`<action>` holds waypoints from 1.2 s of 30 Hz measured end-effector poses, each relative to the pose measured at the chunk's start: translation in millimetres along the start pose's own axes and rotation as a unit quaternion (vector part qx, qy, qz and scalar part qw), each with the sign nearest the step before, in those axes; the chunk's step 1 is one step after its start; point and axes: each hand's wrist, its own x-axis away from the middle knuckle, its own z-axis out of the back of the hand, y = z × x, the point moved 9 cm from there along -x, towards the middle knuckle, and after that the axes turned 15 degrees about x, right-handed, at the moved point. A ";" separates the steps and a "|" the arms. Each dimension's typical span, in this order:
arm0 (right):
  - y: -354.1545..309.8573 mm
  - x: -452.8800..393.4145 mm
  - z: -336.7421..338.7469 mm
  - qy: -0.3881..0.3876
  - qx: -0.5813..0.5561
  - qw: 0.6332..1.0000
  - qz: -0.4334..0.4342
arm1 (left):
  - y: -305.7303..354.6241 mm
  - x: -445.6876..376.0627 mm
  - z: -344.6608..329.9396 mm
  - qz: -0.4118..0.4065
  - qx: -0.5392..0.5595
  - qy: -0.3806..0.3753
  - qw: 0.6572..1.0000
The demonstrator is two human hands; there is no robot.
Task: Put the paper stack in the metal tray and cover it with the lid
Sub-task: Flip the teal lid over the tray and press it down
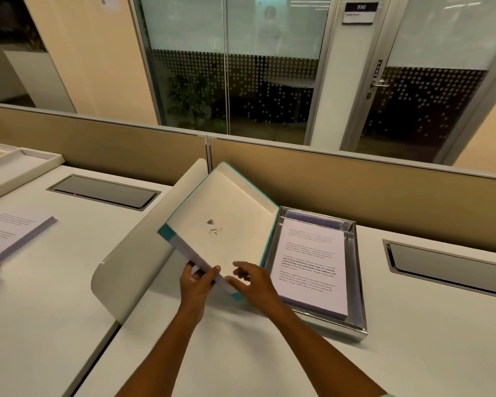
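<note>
Your white printed paper stack (311, 265) lies inside the shiny rectangular metal tray (358, 282). Just left of that tray, your left hand (196, 285) pinches the teal-edged white cardboard lid (221, 224), tilted, underside up; your right hand (252, 282) rests open against its near edge

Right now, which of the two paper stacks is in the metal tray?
The paper stack on the right, lying in the metal tray. The other stack lies bare on the desk, far left.

The lid (226, 222) is held tilted, hollow side up, by the left hand (196, 285) at its near edge; the right hand (255, 282) is spread beside it. The paper stack (309, 265) is seated in the metal tray (355, 282) on the counter (241, 353).
</note>
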 end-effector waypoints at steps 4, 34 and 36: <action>-2.0 -6.6 46.7 0.055 -0.095 0.992 -0.066 | 9.1 10.0 -25.0 -0.064 -0.089 -0.015 0.994; 207.3 123.3 173.3 0.197 -0.294 0.842 -0.408 | -99.2 109.0 -162.5 -0.362 -0.645 -0.323 0.590; 216.8 127.9 166.7 0.198 -0.267 0.847 -0.415 | -104.0 105.6 -157.6 -0.358 -0.643 -0.326 0.593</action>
